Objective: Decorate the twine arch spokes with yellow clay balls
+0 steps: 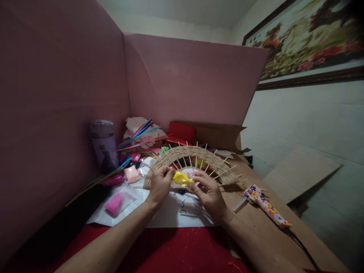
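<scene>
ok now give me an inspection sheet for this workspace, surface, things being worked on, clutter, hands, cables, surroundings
Surface: brown board; white sheet with dark marks; red surface at the near edge.
Job's things: yellow packet in clear wrap, held up; fan-shaped woven piece with protruding sticks, just beyond it.
Clutter: pink packet, peach packet, coloured stems and purple tumbler to the left; flower-patterned tool to the right.
Hands: left hand and right hand grip opposite ends of the yellow packet.
Cables: dark cord from the tool; far end out of view.
Surroundings: pink panels behind and left; framed picture on the right wall.
</scene>
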{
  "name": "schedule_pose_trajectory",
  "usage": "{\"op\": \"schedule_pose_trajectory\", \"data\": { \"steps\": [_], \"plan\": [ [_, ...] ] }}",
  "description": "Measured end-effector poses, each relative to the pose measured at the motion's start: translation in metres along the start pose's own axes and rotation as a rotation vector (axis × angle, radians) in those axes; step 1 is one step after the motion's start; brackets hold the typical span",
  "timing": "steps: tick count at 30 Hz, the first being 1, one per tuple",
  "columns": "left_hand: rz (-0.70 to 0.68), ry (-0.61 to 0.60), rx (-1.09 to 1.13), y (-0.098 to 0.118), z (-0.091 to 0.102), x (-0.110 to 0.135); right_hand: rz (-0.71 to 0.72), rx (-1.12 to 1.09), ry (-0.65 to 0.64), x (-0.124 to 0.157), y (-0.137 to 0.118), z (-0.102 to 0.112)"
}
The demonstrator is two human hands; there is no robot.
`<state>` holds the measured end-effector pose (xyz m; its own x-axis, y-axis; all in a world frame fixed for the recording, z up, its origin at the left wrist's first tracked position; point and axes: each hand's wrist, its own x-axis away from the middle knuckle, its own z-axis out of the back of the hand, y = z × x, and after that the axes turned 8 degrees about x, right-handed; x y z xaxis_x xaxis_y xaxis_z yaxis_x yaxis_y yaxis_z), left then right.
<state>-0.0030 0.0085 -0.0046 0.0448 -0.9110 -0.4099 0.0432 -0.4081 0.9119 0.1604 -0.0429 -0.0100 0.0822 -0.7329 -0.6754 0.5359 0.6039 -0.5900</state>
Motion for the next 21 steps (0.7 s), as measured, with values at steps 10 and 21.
{"op": "schedule_pose_trajectory", "data": {
  "steps": [10, 21],
  "plan": [
    [-0.132, -0.056, -0.125, -0.003, -0.003, 0.008, -0.146, -0.252, -0.167, 0.0, 0.017, -0.004],
    [-0.157, -0.168, -0.088, 0.001, -0.008, 0.017, -0.213, -0.347, -0.154, 0.001, 0.011, -0.008]
  ]
}}
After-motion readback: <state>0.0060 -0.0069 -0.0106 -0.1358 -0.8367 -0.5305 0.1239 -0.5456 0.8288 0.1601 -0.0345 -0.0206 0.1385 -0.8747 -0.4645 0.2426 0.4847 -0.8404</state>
